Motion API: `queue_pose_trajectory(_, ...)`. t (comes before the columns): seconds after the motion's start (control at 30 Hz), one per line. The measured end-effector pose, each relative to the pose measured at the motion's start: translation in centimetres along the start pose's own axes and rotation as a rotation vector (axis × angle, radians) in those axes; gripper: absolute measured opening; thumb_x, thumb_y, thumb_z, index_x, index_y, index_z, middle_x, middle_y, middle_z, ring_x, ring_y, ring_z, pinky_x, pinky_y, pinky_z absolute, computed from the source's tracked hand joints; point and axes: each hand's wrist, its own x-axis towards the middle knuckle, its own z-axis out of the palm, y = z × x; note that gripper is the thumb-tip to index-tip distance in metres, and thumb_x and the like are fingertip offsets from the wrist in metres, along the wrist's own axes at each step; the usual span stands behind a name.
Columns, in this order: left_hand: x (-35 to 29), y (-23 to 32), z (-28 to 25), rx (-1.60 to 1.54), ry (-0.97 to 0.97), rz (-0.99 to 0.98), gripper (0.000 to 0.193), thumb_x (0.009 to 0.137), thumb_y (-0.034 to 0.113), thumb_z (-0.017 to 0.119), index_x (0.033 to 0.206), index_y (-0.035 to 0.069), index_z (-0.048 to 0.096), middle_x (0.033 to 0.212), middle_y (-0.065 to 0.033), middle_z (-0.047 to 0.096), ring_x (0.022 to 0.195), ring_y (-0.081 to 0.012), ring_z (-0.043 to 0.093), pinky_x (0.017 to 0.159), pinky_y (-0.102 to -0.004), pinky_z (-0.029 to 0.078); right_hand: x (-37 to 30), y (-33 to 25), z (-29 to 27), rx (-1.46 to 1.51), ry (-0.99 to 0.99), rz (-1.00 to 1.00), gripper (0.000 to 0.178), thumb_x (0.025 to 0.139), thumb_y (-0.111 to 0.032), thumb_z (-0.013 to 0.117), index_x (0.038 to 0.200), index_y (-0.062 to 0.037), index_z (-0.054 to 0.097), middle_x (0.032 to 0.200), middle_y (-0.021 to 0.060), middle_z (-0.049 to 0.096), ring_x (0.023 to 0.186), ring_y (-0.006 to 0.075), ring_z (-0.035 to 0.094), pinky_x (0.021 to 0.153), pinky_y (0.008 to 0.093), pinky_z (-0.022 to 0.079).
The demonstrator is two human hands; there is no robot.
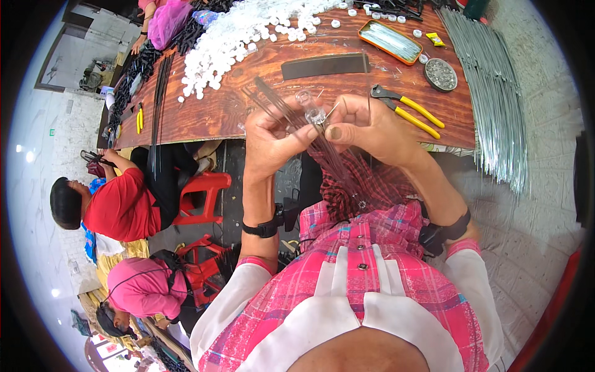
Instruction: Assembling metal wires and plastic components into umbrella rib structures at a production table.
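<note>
Above my lap at the table's near edge, both hands are closed around a bundle of thin dark strips (334, 160) with a small clear plastic piece (315, 115) at the fingertips. My left hand (277, 135) grips the strips just left of the clear piece, and several strip ends stick up past its fingers. On the other side, my right hand (365, 127) pinches by the same piece, thumb and index finger together. A thin, pale pin-like bit (332, 110) shows at its fingertips. The exact contact between fingers and clear piece is partly hidden.
On the wooden table (248, 93) lie a dark flat bar (325, 66), yellow-handled cutters (416, 111), many white caps (214, 62), an orange-rimmed tin (390, 42), and a round dish (440, 74). Silver wires (489, 93) overhang the right edge. Co-workers (124, 204) sit on the left by red stools (207, 195).
</note>
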Motion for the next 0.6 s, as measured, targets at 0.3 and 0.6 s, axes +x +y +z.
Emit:
queue_pose_trajectory(0.3, -0.3, -0.3, -0.3, -0.053, -0.061, 0.021, 0.039, 0.072, -0.007, 0.072, 0.109, -0.005, 0.062, 0.101, -0.0135, 0.068, 0.088, -0.0161, 0.066, 0.076, -0.0291, 0.055, -0.4, 0.2, 0.4, 0.057, -0.018, 0.029, 0.029, 0.087, -0.024, 0.070, 0.098, -0.0004, 0.057, 0.079, -0.0020, 0.055, 0.069, 0.0045, 0.051, 0.060, 0.0202, 0.043)
queue_pose_trajectory(0.6, -0.5, -0.4, 0.6, -0.111, -0.059, 0.030, 0.039, 0.074, -0.007, 0.071, 0.111, -0.006, 0.058, 0.101, -0.0153, 0.067, 0.088, -0.0178, 0.066, 0.074, -0.0295, 0.056, -0.5, 0.4, -0.4, 0.141, -0.095, 0.032, 0.026, 0.088, -0.024, 0.068, 0.097, -0.0016, 0.058, 0.080, -0.0025, 0.056, 0.072, 0.0044, 0.051, 0.063, 0.0202, 0.042)
